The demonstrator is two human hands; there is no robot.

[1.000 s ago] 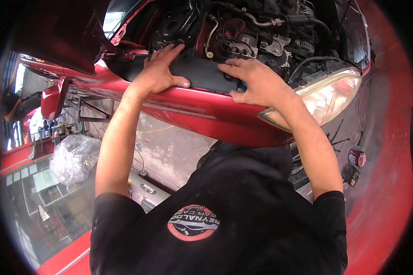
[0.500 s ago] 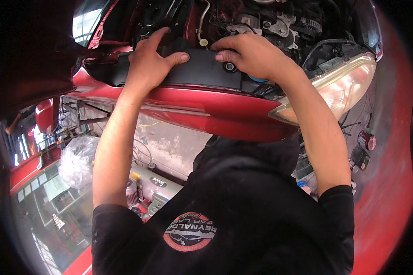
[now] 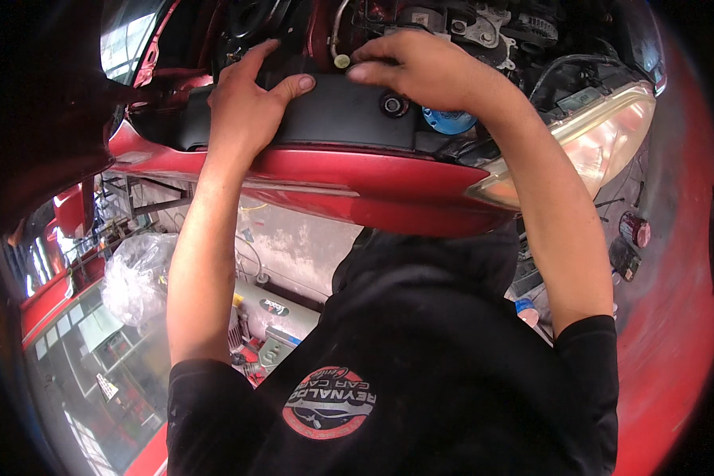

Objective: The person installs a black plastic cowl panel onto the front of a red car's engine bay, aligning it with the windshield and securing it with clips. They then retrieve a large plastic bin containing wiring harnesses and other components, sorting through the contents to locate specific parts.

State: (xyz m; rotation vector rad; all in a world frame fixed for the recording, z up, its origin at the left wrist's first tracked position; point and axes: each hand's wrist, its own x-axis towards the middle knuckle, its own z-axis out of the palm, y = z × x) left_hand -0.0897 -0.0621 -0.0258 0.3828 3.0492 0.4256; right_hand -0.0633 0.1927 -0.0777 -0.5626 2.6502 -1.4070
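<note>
A long black plastic cover lies along the inner edge of a red car fender. My left hand is over the cover's left part, its thumb and fingers stretched apart, with the fingers reaching past the far edge. Toward the cover's right end, my right hand has bent fingers and a thumb apart from them; nothing shows between them. Just beyond its fingertips is a pale yellow cap on a metal pipe. Nearer me are a round black fitting and a blue lid, partly under the hand.
Engine parts fill the bay at the far right. A clouded headlight sits right of the fender. Below left are a clear plastic bag, a grey tank and a window pane. A can stands at right.
My right hand has shifted left and away from me, uncovering more of the blue lid and the round fitting. The left hand stays over the cover, and the view has shifted slightly.
</note>
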